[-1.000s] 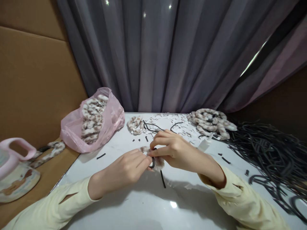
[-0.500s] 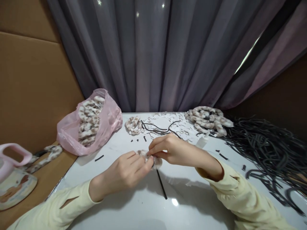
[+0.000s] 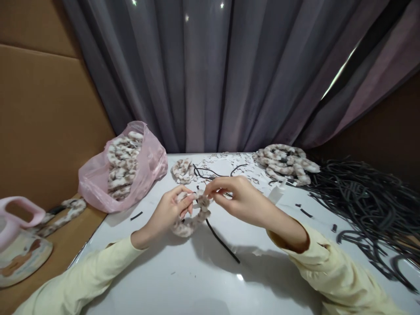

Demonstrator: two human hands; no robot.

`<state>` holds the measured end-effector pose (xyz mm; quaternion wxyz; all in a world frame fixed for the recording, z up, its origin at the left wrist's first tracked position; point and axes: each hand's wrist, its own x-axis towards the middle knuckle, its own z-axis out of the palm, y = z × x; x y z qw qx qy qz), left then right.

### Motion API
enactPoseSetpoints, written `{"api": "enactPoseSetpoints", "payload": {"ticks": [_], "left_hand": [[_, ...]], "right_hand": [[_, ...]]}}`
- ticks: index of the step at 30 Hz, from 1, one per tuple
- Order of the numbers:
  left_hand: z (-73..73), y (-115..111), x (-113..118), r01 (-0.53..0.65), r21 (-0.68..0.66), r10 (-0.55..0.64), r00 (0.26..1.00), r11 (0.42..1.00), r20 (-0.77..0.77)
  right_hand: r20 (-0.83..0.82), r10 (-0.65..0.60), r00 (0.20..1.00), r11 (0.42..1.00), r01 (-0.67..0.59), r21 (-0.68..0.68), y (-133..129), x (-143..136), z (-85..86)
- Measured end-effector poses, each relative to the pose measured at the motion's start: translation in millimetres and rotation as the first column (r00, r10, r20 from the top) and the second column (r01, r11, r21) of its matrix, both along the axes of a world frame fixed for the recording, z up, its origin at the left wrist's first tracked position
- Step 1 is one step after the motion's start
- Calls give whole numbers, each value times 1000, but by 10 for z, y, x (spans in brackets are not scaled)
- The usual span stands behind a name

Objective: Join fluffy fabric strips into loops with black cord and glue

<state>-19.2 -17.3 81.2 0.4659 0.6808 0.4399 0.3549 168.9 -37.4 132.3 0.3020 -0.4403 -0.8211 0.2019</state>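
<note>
A ring of fluffy white-and-brown plush tube [image 3: 188, 227] is held up over the middle of the white table. My left hand [image 3: 172, 208] is closed on its left side, thumb and fingers pinching it. My right hand [image 3: 231, 194] pinches the tube's upper right part, its fingertips pressed together there. From the ring's lower right a thin black cord [image 3: 223, 243] slants down to the right. What lies between the fingertips is too small to make out fully.
A pink plastic bag [image 3: 154, 166] of plush tubes stands at left, beyond a pink-handled mug [image 3: 24, 245]. A small plush coil [image 3: 183, 170], loose trimmings and a white bottle [image 3: 278, 191] lie behind my hands. Plush tubes [image 3: 285, 162] and tangled black cords [image 3: 367, 201] cover the right.
My left hand has shifted up and turned, so more of the plush ring shows below it. The black cord has swung toward the right. My right hand has moved slightly.
</note>
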Motion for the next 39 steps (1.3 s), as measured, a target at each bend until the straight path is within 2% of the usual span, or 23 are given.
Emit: {"api": "enactPoseSetpoints", "payload": {"ticks": [4, 7, 10, 12, 15, 17, 20, 22, 25, 28, 33, 35, 39], "left_hand": [[-21, 79, -3, 87, -309, 26, 938, 947, 345], [-60, 136, -23, 123, -466, 110, 890, 876, 442], [-85, 174, -40, 118, -505, 152, 874, 855, 461], [-90, 180, -44, 111, -478, 146, 871, 871, 468], [-75, 163, -32, 89, -392, 104, 889, 915, 446], [-53, 143, -15, 47, -299, 79, 915, 953, 396], [-33, 112, -1, -33, -94, 54, 972, 995, 227], [-51, 97, -10, -78, 78, 73, 995, 994, 64], [-120, 96, -52, -98, 362, 153, 980, 927, -125], [-183, 116, -97, -59, 554, 199, 960, 831, -195], [-186, 139, -128, 18, 713, 211, 950, 701, -232], [-185, 139, -131, 48, 746, 196, 952, 664, -236], [-213, 136, -136, 122, 789, 116, 964, 602, -238]], "right_hand": [[1, 54, 999, 995, -54, -84, -4, -85, -134], [-11, 45, 999, 992, -46, -116, 20, -135, -261], [-112, 43, 993, 973, -67, -221, 48, -202, -379], [-274, 17, 962, 929, -116, -351, 80, -263, -458], [-525, -108, 844, 837, -208, -506, 142, -344, -547], [-589, -189, 786, 813, -212, -543, 181, -365, -567], [-572, -229, 788, 812, -169, -558, 225, -340, -554], [-541, -220, 812, 820, -147, -553, 246, -304, -539], [-474, -187, 860, 870, -80, -487, 262, -254, -520], [-419, -134, 898, 913, -53, -406, 255, -224, -502], [-509, -27, 860, 921, -176, -346, 236, -209, -463], [-505, -57, 861, 917, -154, -367, 239, -204, -427], [-372, -81, 925, 901, -91, -424, 237, -192, -325]]}}
